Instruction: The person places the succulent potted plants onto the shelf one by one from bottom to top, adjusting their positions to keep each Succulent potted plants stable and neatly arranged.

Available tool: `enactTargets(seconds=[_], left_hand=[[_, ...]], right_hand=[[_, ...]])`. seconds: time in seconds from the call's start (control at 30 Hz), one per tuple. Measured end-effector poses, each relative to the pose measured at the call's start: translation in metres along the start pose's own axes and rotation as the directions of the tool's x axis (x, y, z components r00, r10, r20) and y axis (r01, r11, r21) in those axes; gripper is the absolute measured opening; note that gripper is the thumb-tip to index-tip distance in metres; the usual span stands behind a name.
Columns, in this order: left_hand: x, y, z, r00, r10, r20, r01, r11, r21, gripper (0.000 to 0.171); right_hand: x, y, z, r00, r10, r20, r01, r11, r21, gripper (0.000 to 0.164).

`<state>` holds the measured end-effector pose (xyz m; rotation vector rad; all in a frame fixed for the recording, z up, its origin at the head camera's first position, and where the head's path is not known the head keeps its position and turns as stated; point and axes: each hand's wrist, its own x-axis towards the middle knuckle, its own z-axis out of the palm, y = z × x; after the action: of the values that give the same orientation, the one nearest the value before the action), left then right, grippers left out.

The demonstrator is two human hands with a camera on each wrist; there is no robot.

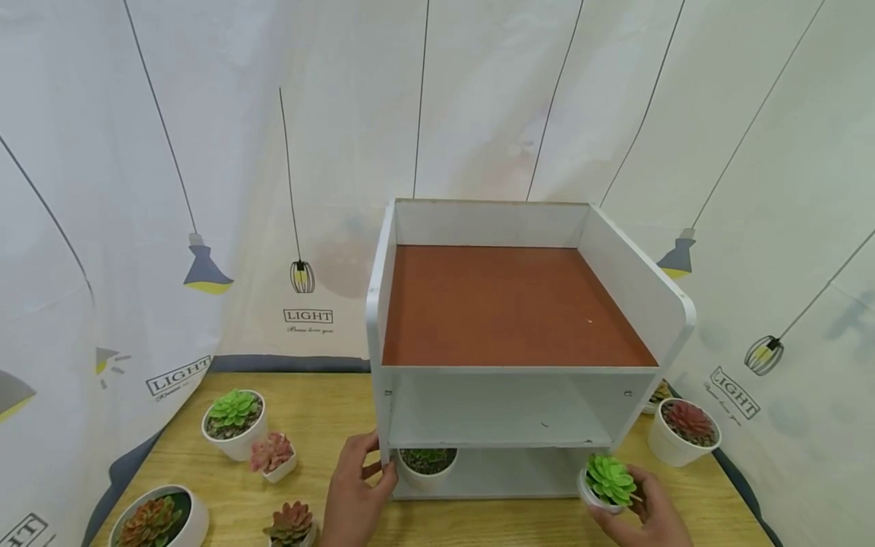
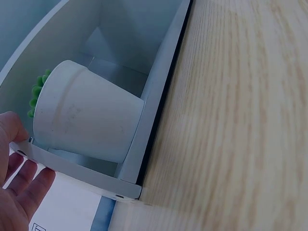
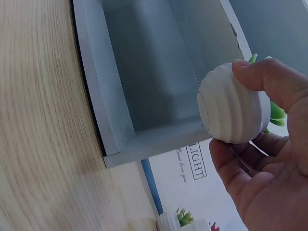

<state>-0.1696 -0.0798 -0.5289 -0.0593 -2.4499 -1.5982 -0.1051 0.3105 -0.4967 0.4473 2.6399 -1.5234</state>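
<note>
A white shelf unit point(image 1: 519, 406) with a reddish-brown top board point(image 1: 506, 304) stands on the wooden table. My left hand point(image 1: 358, 490) grips the front edge of its left side panel, thumb on one face and fingers on the other, as the left wrist view shows. Just inside that panel, a white pot with a green succulent point(image 2: 89, 113) stands in the bottom compartment. My right hand point(image 1: 649, 509) holds a small ribbed white pot with a bright green succulent point(image 3: 233, 106) by its sides. That pot is raised in front of the bottom compartment's right end.
Left on the table point(image 1: 321, 410) are a green succulent point(image 1: 235, 425), a pink one point(image 1: 273, 456), an orange-green one point(image 1: 160, 520) and a reddish-brown one point(image 1: 290, 526), all potted. Right of the unit stands a dark red succulent point(image 1: 683, 433), with another pot partly hidden behind. A printed curtain point(image 1: 478, 99) hangs behind.
</note>
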Motion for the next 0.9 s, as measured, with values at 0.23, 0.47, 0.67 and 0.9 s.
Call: enactTargets(seconds=[0.23,0.47,0.67,0.9], left_hand=[[0.0,0.0,-0.001,1.0,0.006,0.004,-0.006,1.0,-0.002,0.052],[0.0,0.0,0.0,1.0,-0.008,0.0,0.008,1.0,0.003,0.052],[0.0,0.001,0.0,1.0,-0.012,0.006,0.012,1.0,-0.005,0.052],[0.0,0.0,-0.001,1.0,-0.01,0.011,0.01,1.0,-0.004,0.052]], right_hand=[[-0.004,-0.006,0.009,0.999,-0.044,0.02,0.044,0.999,0.0,0.078],[-0.006,-0.009,0.024,0.993,-0.116,0.003,0.116,0.993,0.002,0.075],[-0.007,-0.01,0.038,0.964,-0.261,-0.044,0.262,0.965,0.01,0.069],[-0.007,-0.014,0.048,0.95,-0.311,-0.039,0.312,0.949,0.046,0.066]])
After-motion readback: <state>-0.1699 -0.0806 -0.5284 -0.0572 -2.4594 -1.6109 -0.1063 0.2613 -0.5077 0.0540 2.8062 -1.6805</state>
